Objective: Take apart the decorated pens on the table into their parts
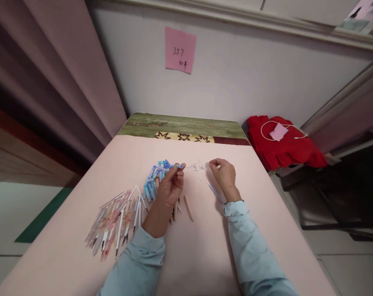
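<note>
My left hand (171,187) is closed around a small blue pen barrel (179,166), whose hollow round end points right. Beyond that hand lies a pile of blue and teal pen barrels and caps (152,181). My right hand (224,174) has thumb and forefinger pinched beside a scatter of tiny parts (197,166); whatever sits between the fingertips is too small to make out. Just below the right hand rests a slim pale-blue pen part (215,191). A peach-coloured barrel (188,208) lies between the two forearms.
A large heap of pen refills and clear tubes (112,224) spreads at the left of the pink-covered table (201,255). Red cloth (282,148) with a white cable (263,133) is off the right edge. A pink note (180,50) hangs on the wall behind.
</note>
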`<move>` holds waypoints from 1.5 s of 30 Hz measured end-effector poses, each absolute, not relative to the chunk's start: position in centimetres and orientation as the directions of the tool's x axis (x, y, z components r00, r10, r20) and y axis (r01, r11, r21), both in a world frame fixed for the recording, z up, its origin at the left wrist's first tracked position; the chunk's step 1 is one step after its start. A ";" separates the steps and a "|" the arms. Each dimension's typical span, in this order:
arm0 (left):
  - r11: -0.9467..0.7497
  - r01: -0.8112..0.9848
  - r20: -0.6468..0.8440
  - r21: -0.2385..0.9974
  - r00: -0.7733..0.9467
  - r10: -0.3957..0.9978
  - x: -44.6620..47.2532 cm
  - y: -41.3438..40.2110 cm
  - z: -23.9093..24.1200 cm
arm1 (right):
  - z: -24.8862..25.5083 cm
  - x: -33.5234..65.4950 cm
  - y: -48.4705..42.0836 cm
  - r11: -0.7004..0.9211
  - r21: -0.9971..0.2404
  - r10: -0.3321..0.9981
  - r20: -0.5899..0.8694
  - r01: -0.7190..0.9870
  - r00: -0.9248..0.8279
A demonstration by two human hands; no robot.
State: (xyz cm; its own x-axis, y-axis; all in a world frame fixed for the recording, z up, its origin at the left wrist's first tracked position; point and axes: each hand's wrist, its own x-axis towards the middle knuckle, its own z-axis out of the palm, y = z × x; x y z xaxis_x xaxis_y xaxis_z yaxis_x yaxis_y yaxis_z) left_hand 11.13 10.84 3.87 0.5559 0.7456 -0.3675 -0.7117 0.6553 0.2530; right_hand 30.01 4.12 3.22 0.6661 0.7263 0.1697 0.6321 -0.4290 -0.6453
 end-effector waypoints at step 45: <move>0.612 -0.728 -0.368 0.309 0.502 0.783 10.9 12.5 3.1 | 3.9 29.2 6.8 -0.620 -0.247 0.784 -0.159 0.745 0.600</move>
